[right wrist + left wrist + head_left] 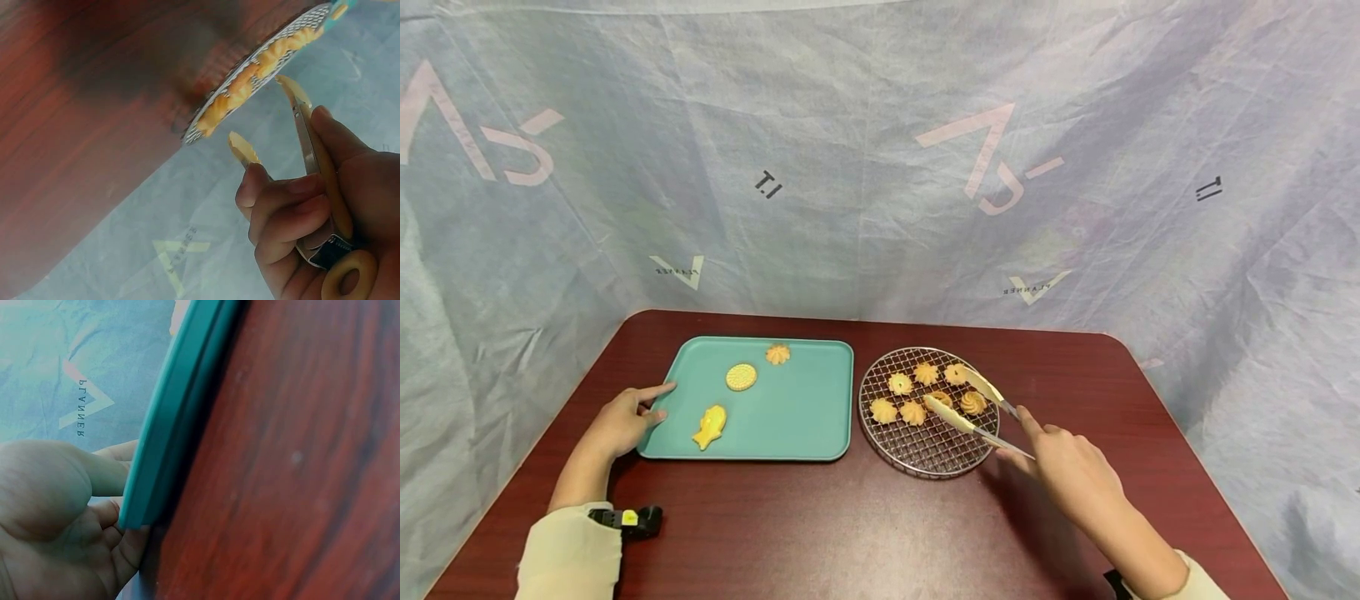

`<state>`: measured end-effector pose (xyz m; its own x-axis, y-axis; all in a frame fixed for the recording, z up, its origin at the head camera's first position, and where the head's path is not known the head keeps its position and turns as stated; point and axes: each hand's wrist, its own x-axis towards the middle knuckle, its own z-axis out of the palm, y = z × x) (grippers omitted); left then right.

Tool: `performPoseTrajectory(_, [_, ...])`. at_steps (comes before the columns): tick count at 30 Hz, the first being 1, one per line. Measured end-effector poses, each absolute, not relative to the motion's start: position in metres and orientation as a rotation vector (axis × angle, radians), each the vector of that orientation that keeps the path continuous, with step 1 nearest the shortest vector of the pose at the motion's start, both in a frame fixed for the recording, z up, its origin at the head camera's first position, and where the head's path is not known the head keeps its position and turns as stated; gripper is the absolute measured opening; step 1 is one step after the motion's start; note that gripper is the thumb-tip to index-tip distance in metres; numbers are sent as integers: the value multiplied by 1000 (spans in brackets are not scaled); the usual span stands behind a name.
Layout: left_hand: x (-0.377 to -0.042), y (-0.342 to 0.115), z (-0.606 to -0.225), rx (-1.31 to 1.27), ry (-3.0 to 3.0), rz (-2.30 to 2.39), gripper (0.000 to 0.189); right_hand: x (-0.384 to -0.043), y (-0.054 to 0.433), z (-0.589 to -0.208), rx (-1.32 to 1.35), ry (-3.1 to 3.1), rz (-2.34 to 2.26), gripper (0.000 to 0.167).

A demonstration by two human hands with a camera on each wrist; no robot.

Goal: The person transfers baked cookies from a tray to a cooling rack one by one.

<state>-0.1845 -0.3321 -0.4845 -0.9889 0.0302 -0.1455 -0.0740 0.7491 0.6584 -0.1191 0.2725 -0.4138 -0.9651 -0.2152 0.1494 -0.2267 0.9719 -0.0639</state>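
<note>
My right hand (1071,471) grips a pair of tongs (951,414), whose arms stand apart over the cookies on a round wire rack (925,454). Between and under the tips lie a ring-like cookie (940,398), partly hidden, and a swirled cookie (973,403). In the right wrist view, the fingers curl round the tongs (306,140) and nothing shows between the tips. My left hand (625,421) holds the left edge of a teal tray (790,408), thumb on the rim. On the tray lie a fish-shaped cookie (710,427), a round cookie (741,377) and a flower-shaped cookie (778,354).
Several more flower-shaped cookies, one of them a pale cookie (899,383), sit on the rack. Tray and rack stand side by side on a dark red wooden table (820,525). A grey cloth (865,167) with printed marks hangs behind and at both sides.
</note>
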Motion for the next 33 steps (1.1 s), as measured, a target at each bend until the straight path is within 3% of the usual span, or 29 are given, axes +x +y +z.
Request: performPoseTrajectory(33, [-181, -331, -482, -22, 2822, 1069, 51, -166, 160, -425, 663, -2915, 162, 79])
